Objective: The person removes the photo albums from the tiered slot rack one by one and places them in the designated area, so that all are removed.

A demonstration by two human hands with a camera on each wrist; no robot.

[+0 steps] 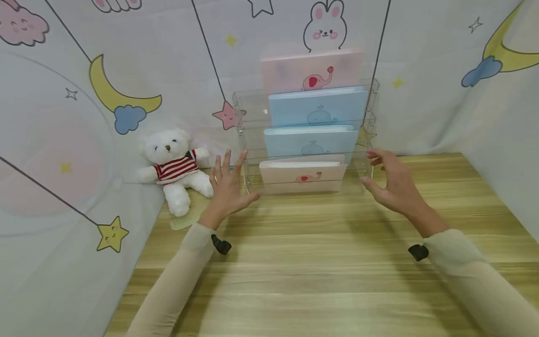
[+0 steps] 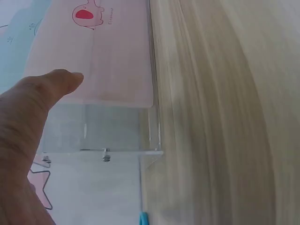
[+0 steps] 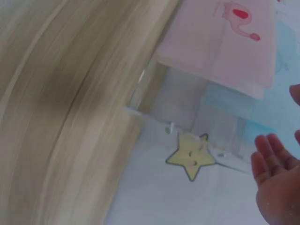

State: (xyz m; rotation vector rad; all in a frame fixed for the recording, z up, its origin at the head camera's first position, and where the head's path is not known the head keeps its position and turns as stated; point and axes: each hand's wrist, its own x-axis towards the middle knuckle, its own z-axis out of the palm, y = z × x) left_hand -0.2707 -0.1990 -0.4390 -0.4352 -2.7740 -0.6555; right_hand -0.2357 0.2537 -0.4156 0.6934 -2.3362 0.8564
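Observation:
A clear tiered rack (image 1: 254,140) stands on the table against the back cloth. It holds a pink folder (image 1: 278,177) with a red elephant in front, two blue whale folders (image 1: 288,140) behind it, and another pink folder (image 1: 280,77) at the top. My left hand (image 1: 227,189) is by the rack's left end, fingers spread and thumb pointing toward the front pink folder. At the right end is my right hand (image 1: 393,185), its fingers loosely bent and its palm facing the rack. Neither hand grips anything; whether the fingertips touch the clear plastic, I cannot tell.
A white teddy bear (image 1: 177,166) in a striped red shirt leans at the left against the cloth. Beneath it lies a pale comb (image 1: 185,221). A small teal tip (image 2: 144,218) shows behind the rack's left end. Patterned cloth (image 1: 177,37) hangs around the wooden table (image 1: 311,267).

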